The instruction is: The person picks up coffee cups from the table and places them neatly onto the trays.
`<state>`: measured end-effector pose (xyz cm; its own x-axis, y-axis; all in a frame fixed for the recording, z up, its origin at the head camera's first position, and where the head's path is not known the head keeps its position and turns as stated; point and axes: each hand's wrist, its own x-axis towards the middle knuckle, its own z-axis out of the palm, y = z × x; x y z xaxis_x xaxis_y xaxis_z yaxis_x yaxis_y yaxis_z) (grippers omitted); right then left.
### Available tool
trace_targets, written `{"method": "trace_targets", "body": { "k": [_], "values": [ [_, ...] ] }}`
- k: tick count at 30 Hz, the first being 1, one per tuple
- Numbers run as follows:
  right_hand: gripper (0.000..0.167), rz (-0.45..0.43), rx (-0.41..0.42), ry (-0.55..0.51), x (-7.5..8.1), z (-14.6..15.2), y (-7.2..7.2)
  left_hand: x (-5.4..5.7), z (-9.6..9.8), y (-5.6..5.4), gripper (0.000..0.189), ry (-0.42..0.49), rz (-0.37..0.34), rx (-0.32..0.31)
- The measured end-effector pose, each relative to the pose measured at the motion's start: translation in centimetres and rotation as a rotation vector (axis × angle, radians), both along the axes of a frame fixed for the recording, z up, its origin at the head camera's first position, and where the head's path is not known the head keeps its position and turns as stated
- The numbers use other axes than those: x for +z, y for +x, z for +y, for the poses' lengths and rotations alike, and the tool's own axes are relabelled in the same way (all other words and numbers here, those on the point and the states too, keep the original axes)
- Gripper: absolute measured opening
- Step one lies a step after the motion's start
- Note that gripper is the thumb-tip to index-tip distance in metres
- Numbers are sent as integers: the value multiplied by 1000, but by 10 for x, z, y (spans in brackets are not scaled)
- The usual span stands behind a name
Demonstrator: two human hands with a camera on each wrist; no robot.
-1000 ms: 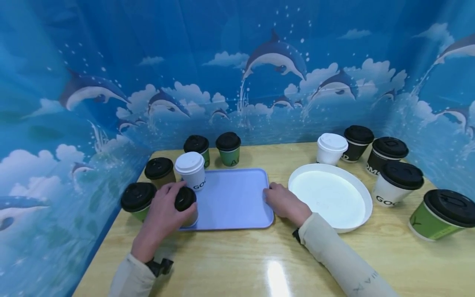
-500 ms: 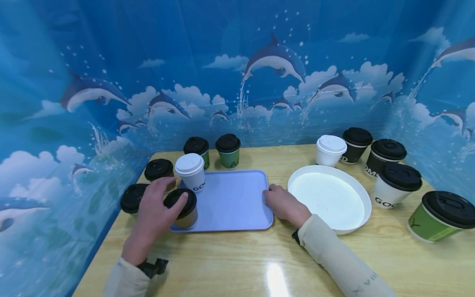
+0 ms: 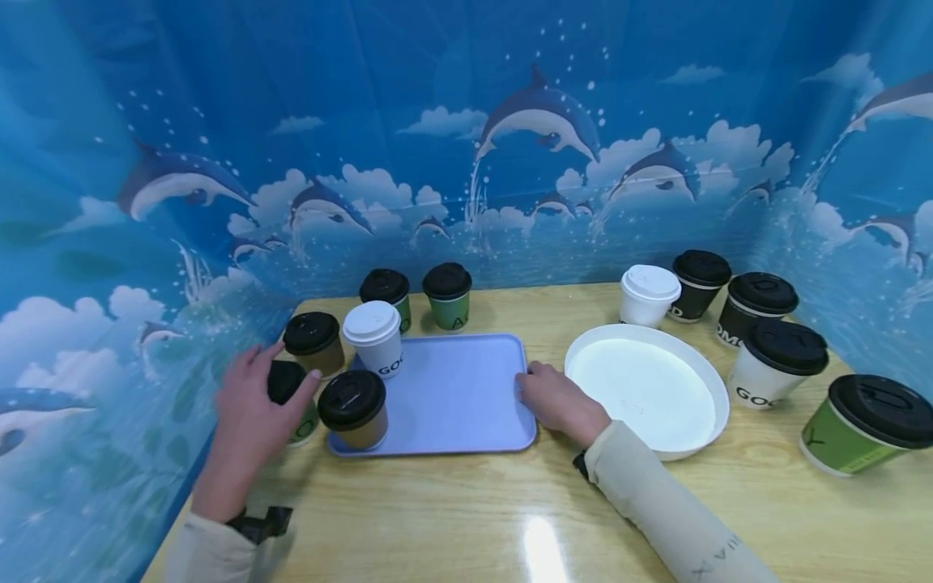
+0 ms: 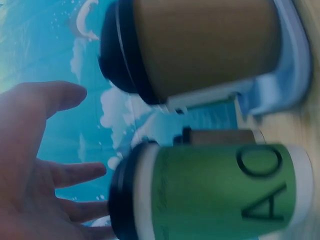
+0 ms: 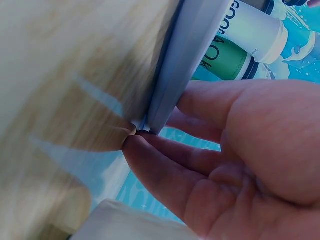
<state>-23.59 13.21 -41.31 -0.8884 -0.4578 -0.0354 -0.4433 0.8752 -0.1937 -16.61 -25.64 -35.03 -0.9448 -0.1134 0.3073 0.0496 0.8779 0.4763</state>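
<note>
My left hand reaches around a green paper cup with a black lid, left of the tray. In the left wrist view its fingers are extended at the lid, and the thumb stands well apart from it. A brown cup with a black lid stands on the front left corner of the lilac tray; a white-lidded white cup is behind it on the tray. At the tray's right edge, my right hand holds the rim between thumb and fingers.
Another brown cup stands just behind the left hand. Two green cups are at the back. A round white tray lies to the right, with several lidded cups around it, including a green cup. A dolphin-print backdrop encloses the table.
My left hand has let go of the brown cup on the tray's front left corner and moved left to the green cup. The right hand has stayed at the tray's edge.
</note>
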Motion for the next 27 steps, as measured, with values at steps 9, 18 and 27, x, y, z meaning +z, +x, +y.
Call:
{"method": "trace_targets", "body": {
  "k": [9, 18, 27],
  "values": [
    [23, 24, 14, 23, 1, 1, 1, -10, -24, -3, 91, 4, -92, 15],
    [24, 12, 9, 13, 1, 0, 2, -18, -36, -7, 93, 28, -168, 11],
    [22, 32, 18, 20, 1, -1, 1, -22, -33, -8, 97, 9, -141, 23]
  ]
}}
